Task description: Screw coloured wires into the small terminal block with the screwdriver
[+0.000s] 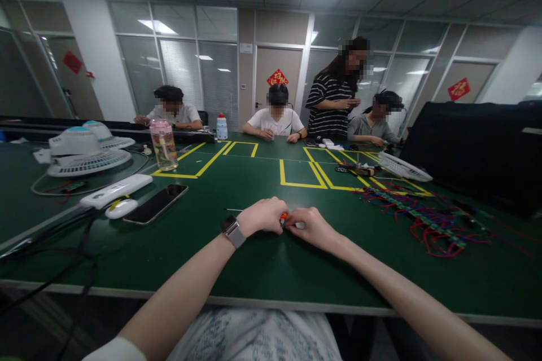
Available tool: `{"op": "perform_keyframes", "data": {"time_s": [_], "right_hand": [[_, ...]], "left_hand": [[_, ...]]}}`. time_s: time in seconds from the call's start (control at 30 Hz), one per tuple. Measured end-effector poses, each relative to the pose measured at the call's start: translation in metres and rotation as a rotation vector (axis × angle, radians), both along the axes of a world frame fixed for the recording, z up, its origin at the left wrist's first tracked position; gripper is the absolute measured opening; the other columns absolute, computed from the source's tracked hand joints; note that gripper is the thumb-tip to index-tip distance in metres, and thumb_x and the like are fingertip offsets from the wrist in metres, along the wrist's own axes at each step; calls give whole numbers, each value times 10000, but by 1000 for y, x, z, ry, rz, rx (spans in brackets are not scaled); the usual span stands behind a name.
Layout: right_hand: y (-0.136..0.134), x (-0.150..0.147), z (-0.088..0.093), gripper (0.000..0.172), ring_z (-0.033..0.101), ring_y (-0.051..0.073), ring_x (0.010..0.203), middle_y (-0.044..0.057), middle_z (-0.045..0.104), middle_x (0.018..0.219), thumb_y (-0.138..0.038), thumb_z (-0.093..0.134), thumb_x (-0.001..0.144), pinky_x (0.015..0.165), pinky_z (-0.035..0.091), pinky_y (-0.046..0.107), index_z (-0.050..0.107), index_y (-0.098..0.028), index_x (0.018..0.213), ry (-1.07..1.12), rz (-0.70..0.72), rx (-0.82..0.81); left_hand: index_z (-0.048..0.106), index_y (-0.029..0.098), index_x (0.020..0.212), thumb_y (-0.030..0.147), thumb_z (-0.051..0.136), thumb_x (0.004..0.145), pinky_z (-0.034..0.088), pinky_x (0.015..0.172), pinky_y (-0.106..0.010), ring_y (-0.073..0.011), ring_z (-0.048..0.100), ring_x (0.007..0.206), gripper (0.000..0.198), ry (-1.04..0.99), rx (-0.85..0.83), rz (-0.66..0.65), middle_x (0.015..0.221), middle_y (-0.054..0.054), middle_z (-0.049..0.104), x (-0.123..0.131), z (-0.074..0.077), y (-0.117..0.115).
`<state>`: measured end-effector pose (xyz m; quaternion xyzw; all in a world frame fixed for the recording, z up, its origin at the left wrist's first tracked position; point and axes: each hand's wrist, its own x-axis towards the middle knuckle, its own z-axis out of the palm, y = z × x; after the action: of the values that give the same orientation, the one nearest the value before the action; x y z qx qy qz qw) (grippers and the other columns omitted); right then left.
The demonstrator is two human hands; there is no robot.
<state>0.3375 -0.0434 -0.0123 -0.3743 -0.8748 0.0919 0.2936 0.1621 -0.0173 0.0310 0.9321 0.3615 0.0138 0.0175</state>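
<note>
My left hand (263, 216), with a watch on its wrist, is closed around a screwdriver. The screwdriver's thin metal shaft (232, 210) sticks out to the left, and an orange part (283, 216), apparently its handle, shows at the fingertips. My right hand (311, 227) meets the left just above the green table (262, 265), its thumb and fingers pinched together beside the orange part. What the right fingers hold is mostly hidden; a small pale patch shows under them.
A phone (156, 204), a white mouse (121, 208), a power strip (116, 190), a drink bottle (164, 145) and white fans (87, 152) stand left. Wired circuit boards (417, 214) and a black screen (470, 152) are right. Several people are across the table.
</note>
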Motion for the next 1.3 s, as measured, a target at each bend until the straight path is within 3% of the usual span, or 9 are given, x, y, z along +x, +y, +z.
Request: {"op": "perform_keyframes", "data": {"time_s": [0.37, 0.67, 0.77, 0.83, 0.87, 0.93, 1.03, 1.2, 1.3], "right_hand": [[2, 4, -2, 157, 683, 177, 762, 35, 742, 823, -116, 592, 737, 745, 515, 277, 728, -196, 735, 114, -70, -106], [1, 4, 1, 171, 661, 166, 780, 45, 732, 824, -126, 569, 782, 725, 495, 257, 726, -191, 771, 4, 17, -7], [2, 4, -3, 152, 669, 174, 796, 36, 738, 841, -153, 592, 780, 753, 502, 275, 736, -202, 773, 80, -22, -88], [4, 5, -7, 131, 672, 182, 791, 33, 740, 842, -180, 612, 771, 768, 508, 296, 740, -208, 772, 144, -69, -162], [5, 5, -9, 120, 672, 184, 785, 35, 740, 837, -191, 623, 765, 772, 509, 303, 741, -205, 770, 179, -90, -195], [8, 6, -12, 100, 667, 184, 773, 43, 735, 818, -211, 645, 752, 769, 508, 304, 741, -189, 763, 237, -115, -237], [12, 7, -15, 101, 641, 166, 739, 46, 714, 809, -239, 684, 726, 708, 495, 277, 743, -169, 770, 269, -114, -261], [13, 9, -15, 148, 578, 133, 660, 30, 675, 740, -233, 725, 685, 614, 451, 244, 747, -153, 807, 293, -127, -349], [13, 8, -17, 157, 559, 127, 646, 21, 657, 714, -241, 727, 677, 607, 442, 242, 741, -146, 801, 317, -128, -359]], "left_hand": [[681, 203, 917, 380, 618, 693, 431, 613, -249, -212, 630, 827, 292, -115, -90, 27, 872, -70, 678, 0, -9, 10], [689, 165, 873, 358, 625, 679, 431, 607, -257, -210, 625, 767, 281, -68, -54, -1, 830, -94, 682, 1, -8, 9], [693, 191, 923, 448, 651, 669, 433, 639, -267, -240, 615, 862, 364, -89, -71, 31, 882, -91, 674, -4, -1, 8], [669, 203, 1022, 546, 693, 604, 435, 646, -269, -248, 605, 882, 541, -149, -116, 55, 915, -80, 670, -9, 6, 7], [649, 203, 1073, 567, 683, 614, 436, 649, -265, -233, 605, 861, 587, -220, -144, 55, 925, -70, 668, -12, 10, 8], [634, 197, 1085, 542, 575, 748, 436, 677, -262, -188, 598, 796, 486, -430, -135, 56, 914, -49, 664, -15, 18, 8], [629, 187, 1001, 341, 414, 882, 433, 746, -249, -142, 568, 804, 290, -834, -73, 53, 894, -23, 638, -15, 27, 10], [525, 170, 953, 272, 387, 903, 417, 537, -185, -75, 492, 585, 179, -1450, -222, 14, 738, 16, 501, -1, 29, 11], [448, 196, 945, 312, 378, 920, 413, 453, -184, -66, 504, 525, 138, -1633, -327, -30, 771, 26, 477, 10, 23, 8]]}}
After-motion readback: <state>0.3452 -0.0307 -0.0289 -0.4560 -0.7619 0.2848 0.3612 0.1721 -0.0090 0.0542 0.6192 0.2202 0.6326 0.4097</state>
